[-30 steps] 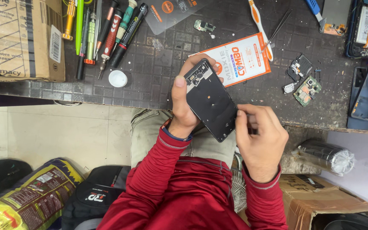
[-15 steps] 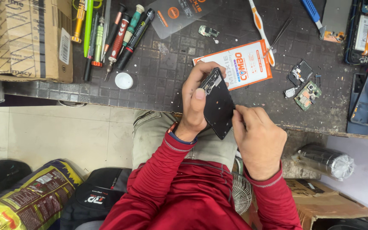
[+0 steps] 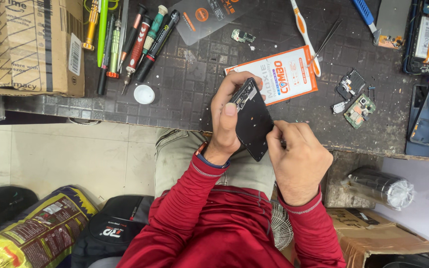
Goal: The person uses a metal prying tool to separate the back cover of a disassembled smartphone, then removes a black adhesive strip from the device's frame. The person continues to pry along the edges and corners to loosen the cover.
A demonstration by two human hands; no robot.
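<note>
Both forearms in red sleeves run up from 6 o'clock and converge mid-frame. Left hand (image 3: 226,121): wrist bent, fingers wrapped round toward 1 o'clock, thumb flat and pointing to 12, closed in a grip. Right hand (image 3: 298,160): at 4 o'clock of the left, back up, fingers curled inward, tips pinched toward 10 o'clock.

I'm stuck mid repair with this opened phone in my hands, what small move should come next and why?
Probably keep the left hand steady and work the right hand fingertips along the edge of the black phone body. The left grip already wraps its upper end, and the right fingers pinch its right edge above the dark mat.
</note>
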